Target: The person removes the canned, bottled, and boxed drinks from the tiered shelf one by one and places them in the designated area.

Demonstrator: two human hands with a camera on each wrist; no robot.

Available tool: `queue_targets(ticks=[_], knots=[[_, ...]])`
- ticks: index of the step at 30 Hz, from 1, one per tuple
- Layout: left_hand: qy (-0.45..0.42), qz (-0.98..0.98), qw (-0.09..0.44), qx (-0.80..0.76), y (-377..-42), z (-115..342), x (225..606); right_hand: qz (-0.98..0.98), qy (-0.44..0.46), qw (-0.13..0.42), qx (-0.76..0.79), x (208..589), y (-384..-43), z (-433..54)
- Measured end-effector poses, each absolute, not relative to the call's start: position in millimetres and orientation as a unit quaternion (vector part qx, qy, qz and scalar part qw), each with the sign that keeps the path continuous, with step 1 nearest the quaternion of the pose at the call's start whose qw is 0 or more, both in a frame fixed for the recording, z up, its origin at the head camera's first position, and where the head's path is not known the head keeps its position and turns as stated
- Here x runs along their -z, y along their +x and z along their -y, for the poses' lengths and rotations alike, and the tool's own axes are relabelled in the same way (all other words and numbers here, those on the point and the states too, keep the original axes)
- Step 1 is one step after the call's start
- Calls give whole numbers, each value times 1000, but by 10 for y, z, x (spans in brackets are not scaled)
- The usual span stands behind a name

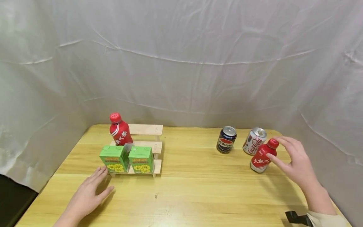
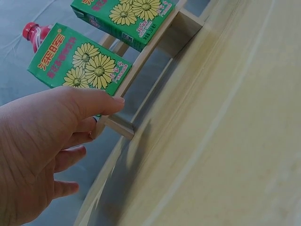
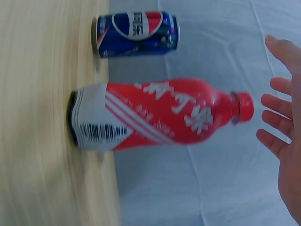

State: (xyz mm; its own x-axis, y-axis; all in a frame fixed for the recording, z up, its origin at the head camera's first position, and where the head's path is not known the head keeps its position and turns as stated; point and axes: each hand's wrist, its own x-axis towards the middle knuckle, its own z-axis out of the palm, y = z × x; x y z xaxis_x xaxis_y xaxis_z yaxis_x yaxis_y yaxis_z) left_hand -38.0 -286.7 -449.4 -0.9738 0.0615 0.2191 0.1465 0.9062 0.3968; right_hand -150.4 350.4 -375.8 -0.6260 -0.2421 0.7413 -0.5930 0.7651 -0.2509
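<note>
My left hand [image 1: 88, 192] is beside the front left corner of a small wooden tiered rack [image 1: 157, 167], fingers extended. In the left wrist view its thumb [image 2: 101, 101] overlaps the rack's corner; I cannot tell whether it touches. Two green drink cartons [image 1: 115, 160] with yellow flowers stand on the lowest step, and a red bottle [image 1: 121, 132] stands behind them on the rack. On the right, my right hand [image 1: 296, 160] is spread beside the cap of another red bottle [image 3: 164, 113], which stands upright on the table. A gap separates hand and bottle in the right wrist view.
A dark blue Pepsi can [image 1: 226, 140] and a silver Coca-Cola can [image 1: 254, 141] stand behind the right-hand bottle. Pale cloth [image 1: 193, 72] hangs around the back and sides of the wooden table [image 1: 193, 195]. A black strap [image 1: 297, 218] is near the right sleeve.
</note>
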Motion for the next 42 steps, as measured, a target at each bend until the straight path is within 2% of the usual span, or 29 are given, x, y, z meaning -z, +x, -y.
queue_targets(ticks=[6,26,42], knots=[[-50,973,93,206,-368,2874,4471,830,312,402,-229,3797,-1530,-3281],[-51,971,102,212,-344,2896,4470,816,404,372,-183,3887,-1458,-2664],[-50,973,90,207,-371,2864,4462,792,466,338,-202,3912,-1617,-2024]])
